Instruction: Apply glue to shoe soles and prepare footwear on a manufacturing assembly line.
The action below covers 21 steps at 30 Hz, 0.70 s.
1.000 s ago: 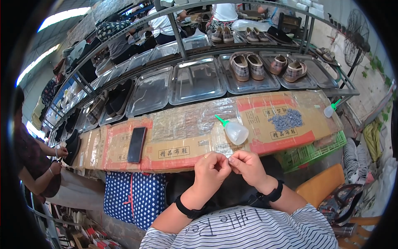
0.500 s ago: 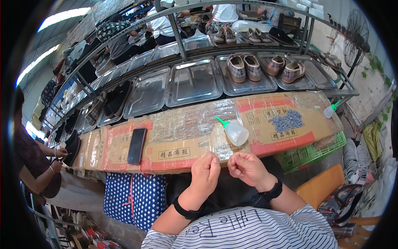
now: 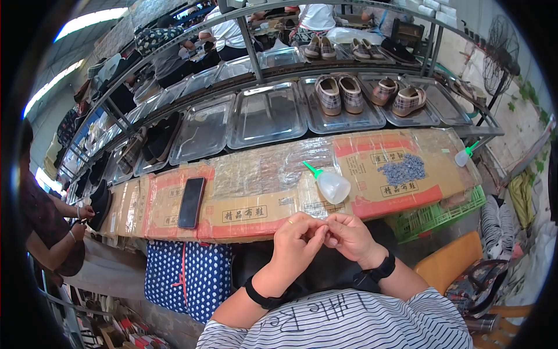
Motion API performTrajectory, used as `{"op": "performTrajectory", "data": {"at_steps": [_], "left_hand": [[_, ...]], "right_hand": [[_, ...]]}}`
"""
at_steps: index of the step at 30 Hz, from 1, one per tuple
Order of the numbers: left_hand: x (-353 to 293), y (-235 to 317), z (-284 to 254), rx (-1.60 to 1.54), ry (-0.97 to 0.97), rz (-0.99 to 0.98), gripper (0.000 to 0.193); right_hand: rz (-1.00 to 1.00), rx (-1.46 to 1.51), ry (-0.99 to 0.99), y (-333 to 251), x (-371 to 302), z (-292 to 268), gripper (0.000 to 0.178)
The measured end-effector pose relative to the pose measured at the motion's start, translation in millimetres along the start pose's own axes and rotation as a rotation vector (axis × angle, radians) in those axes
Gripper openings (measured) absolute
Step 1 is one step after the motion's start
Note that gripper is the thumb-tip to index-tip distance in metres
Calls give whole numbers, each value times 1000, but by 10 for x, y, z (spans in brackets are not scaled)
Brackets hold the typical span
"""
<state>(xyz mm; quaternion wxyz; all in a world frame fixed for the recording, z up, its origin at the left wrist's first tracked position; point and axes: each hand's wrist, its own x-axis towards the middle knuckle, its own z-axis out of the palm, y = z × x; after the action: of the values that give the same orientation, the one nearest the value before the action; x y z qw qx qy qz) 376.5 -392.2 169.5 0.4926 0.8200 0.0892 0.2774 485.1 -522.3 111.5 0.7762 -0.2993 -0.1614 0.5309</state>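
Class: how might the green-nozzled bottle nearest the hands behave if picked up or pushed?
The bottle is probably light and squeezable, given its translucent body. Its rounded sides suggest it could roll if nudged. Its slim green nozzle might bend if gripped.

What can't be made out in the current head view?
In the head view:
Whatever the left hand and right hand may pinch: hidden by the hands themselves.
Blue-grey pieces: too small to tell shapes.
Green crate: top hidden by cardboard.
Far-left co-worker: partly cut off by edge.
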Motion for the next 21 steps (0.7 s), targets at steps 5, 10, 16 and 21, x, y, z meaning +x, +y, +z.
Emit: {"op": "performTrajectory", "data": {"at_steps": [5,10,16,21], "left_hand": [[4,-20,52,52,-2,-31,8],[6,-38,107,85,5,-27,6],[23,-112,211,123,76,101,6],[39,-111,269,134,110,140,8]], "right_hand": [[-152,-377,94,-31,-35,5,20],[-267,-656,164,-86,-68,84,19],[-439,-994,265,-177,-112,195,13],[-617,-1174,278,-188,-120,189,9]]}}
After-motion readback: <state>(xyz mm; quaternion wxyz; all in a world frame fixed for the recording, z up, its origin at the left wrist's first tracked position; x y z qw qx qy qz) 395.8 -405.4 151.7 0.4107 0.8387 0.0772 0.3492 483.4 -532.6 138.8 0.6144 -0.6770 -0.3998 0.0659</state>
